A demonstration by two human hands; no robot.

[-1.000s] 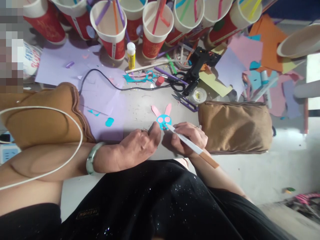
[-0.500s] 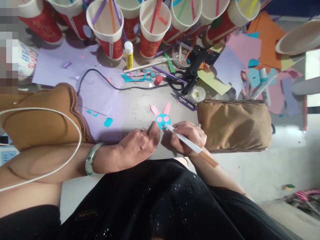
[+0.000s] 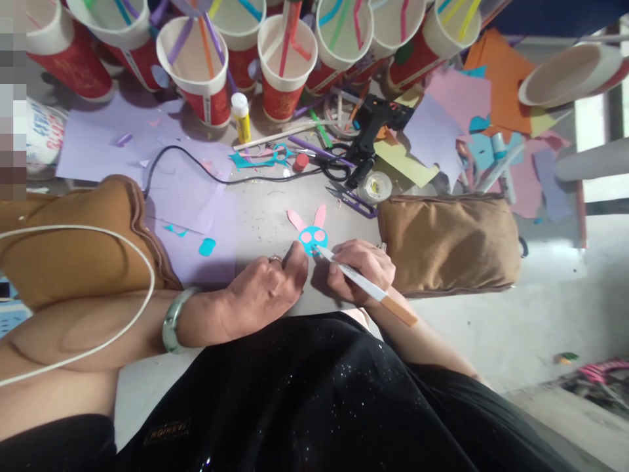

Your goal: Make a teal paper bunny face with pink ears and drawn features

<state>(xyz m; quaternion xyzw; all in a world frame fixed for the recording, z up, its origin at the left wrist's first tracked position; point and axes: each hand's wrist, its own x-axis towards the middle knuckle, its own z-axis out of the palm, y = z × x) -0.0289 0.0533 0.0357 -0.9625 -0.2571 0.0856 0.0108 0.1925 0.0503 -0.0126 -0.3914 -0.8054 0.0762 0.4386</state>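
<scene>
Pinching a pen (image 3: 364,284) in the right grip (image 3: 366,261) and pointing it at a paper rabbit (image 3: 313,240) flat on the tabletop (image 3: 258,229). Curling the left grip (image 3: 263,288) at its edge; cannot tell whether pinching. Bordered farther out by a pouch (image 3: 449,246), a glue stick (image 3: 241,119) and cups (image 3: 281,98).

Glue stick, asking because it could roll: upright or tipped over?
Upright: the glue stick stands on end, its white top uppermost.

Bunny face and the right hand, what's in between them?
In the head view, the front end of the white pen lies between the right hand and the bunny face.
</scene>
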